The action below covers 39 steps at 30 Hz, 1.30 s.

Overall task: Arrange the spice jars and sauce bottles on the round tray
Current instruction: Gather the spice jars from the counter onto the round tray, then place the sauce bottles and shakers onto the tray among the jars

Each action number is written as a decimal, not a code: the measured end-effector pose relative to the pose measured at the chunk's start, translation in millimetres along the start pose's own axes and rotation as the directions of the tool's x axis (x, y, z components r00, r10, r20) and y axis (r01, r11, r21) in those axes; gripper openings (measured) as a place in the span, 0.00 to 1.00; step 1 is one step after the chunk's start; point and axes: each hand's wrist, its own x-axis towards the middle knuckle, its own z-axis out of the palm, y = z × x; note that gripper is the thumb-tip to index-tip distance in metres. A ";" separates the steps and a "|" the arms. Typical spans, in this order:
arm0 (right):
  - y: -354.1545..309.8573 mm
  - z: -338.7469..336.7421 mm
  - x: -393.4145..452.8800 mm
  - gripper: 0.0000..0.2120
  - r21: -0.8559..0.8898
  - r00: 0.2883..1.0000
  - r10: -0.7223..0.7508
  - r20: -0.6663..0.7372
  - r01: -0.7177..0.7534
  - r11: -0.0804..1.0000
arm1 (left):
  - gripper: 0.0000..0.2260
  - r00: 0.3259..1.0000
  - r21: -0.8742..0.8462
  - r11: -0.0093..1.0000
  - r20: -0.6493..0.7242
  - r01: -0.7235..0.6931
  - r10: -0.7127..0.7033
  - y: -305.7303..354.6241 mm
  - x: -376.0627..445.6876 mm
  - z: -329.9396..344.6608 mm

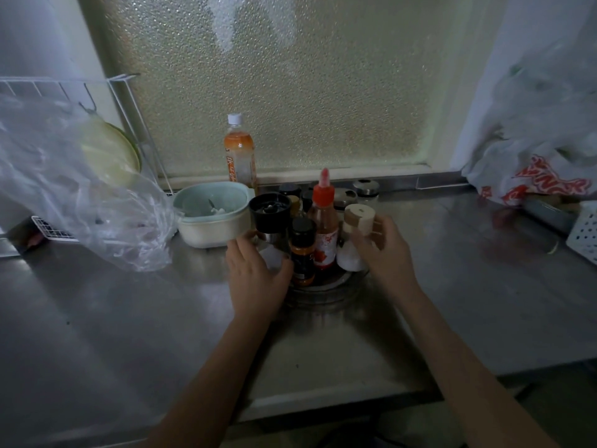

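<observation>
A round clear tray [326, 287] sits on the steel counter and holds several jars and bottles. At its left stands a black-topped grinder [270, 211], and my left hand [255, 273] is wrapped around its lower body. A dark-capped orange spice jar [303, 250] and a red-capped sauce bottle [324, 224] stand in the middle. My right hand [382, 247] grips a white salt jar with a wooden lid [357, 221] at the tray's right. More small jars [344, 197] stand behind, partly hidden.
A pale lidded bowl [211, 215] sits just left of the tray, with a tall orange drink bottle [239, 153] behind it. A clear plastic bag [77, 189] and wire rack fill the left. A glass jar [365, 188] stands by the window. Bags lie at the right.
</observation>
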 end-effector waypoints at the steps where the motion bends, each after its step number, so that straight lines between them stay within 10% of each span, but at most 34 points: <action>1: -0.5 -1.5 3.4 0.13 0.019 0.999 0.010 -0.033 -0.009 1.000 | 0.24 1.000 -0.009 1.000 -0.003 -0.001 0.001 0.4 -0.1 -0.2; 5: 1.5 -10.6 39.5 0.11 0.020 0.965 0.026 -0.259 -0.022 1.000 | 0.25 1.000 -0.013 1.000 -0.006 0.005 -0.005 2.4 -0.3 -0.7; 10: 16.4 -3.1 98.0 0.35 -0.062 0.991 0.133 0.025 -0.132 0.989 | 0.23 1.000 0.010 1.000 -0.019 -0.009 0.009 1.1 1.0 0.5; 15: 28.0 14.9 116.6 0.33 -0.125 0.993 0.087 0.077 -0.077 0.989 | 0.25 1.000 0.007 1.000 -0.013 -0.015 0.015 2.6 0.7 0.3; 30: -23.4 -60.0 -13.9 0.32 0.101 0.838 -0.162 -0.520 0.249 0.963 | 0.24 1.000 -0.090 0.996 -0.003 -0.003 0.003 4.7 -1.0 -0.2; 39: -48.9 -1.3 -39.6 0.29 0.072 0.958 -0.232 -0.166 0.247 0.966 | 0.26 1.000 -0.083 0.996 0.018 0.008 -0.007 12.0 -4.6 -9.8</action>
